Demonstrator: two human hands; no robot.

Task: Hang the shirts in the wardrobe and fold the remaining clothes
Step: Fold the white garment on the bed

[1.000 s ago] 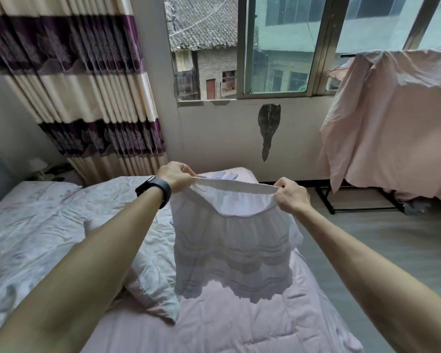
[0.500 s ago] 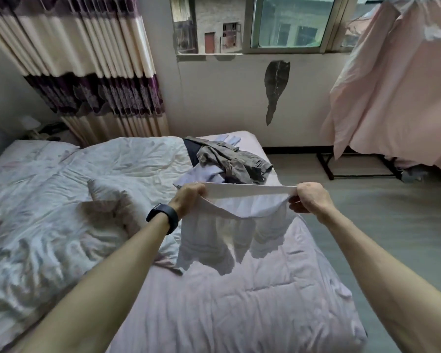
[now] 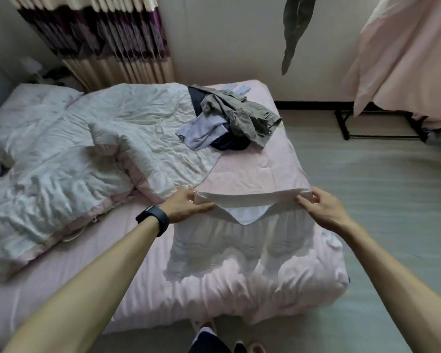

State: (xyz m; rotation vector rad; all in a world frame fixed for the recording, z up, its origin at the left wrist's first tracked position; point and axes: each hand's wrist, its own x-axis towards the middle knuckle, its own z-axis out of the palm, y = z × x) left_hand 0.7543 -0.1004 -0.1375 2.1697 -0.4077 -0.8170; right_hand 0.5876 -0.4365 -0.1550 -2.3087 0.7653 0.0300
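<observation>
well, the white skirt (image 3: 242, 240) is down on the bed (image 3: 252, 171) near the foot corner, with its waistband away from the person and its scalloped hem toward them. the waistband is stretched straight between the two hands. the left hand (image 3: 186, 206) grips the left end, thumb laid along the top of the band and fingers tucked behind it. the right hand (image 3: 321, 210) pinches the right end with its fingers curled over the edge. whether the band itself lies flat on the sheet or is held just off it, i cannot tell. the lower tiers rest on the pink bedding and look a little blurred.

a black wristband (image 3: 154, 219) sits on the left wrist. to the left of the skirt a crumpled pale quilt (image 3: 74, 161) covers most of the bed, one fold ending just beside the left hand. further up the bed, well apart from the skirt, lies a heap of clothes: an olive cargo garment (image 3: 239, 115) on top, a lilac garment (image 3: 204, 132) spilling out to its left, and a dark navy garment (image 3: 229, 145) under both.

a striped curtain (image 3: 107, 34) hangs behind the bed. at the right, a pink sheet (image 3: 405, 54) is draped over a black rack (image 3: 382, 128) that stands on the grey floor (image 3: 379, 187).
</observation>
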